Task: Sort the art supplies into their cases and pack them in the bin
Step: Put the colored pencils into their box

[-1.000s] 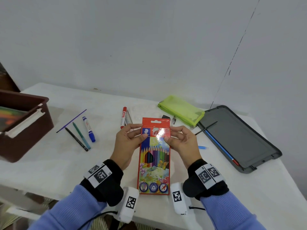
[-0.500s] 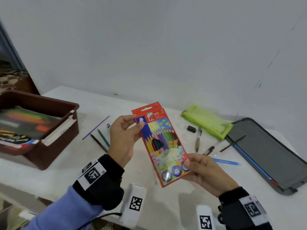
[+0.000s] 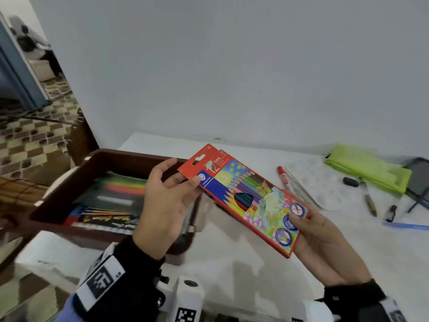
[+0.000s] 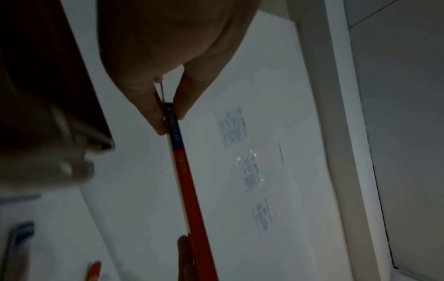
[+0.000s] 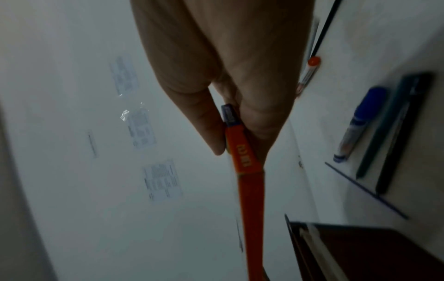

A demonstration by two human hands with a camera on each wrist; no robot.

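A red coloured-pencil box (image 3: 246, 194) is held slantwise in the air just right of the brown bin (image 3: 130, 156). My left hand (image 3: 183, 175) pinches its upper tab end between thumb and fingers. The left wrist view shows that pinch on the box's thin edge (image 4: 176, 133). My right hand (image 3: 299, 223) holds the lower end, thumb on the printed face and fingers underneath. Seen from the right wrist, the box edge (image 5: 245, 155) is clamped between thumb and fingers. Flat marker packs (image 3: 111, 198) lie inside the bin.
Loose on the white table (image 3: 232, 270) are a red marker (image 3: 282, 174), a brush (image 3: 370, 203), a black eraser (image 3: 350, 181), a small bottle (image 3: 390, 213) and a blue pen (image 3: 406, 226). A lime pouch (image 3: 366, 169) and a dark case (image 3: 420, 180) lie at the far right.
The pencil box has come up off the table and moved left toward the bin. My right hand slid from its top end to its bottom end; the head view swung left.
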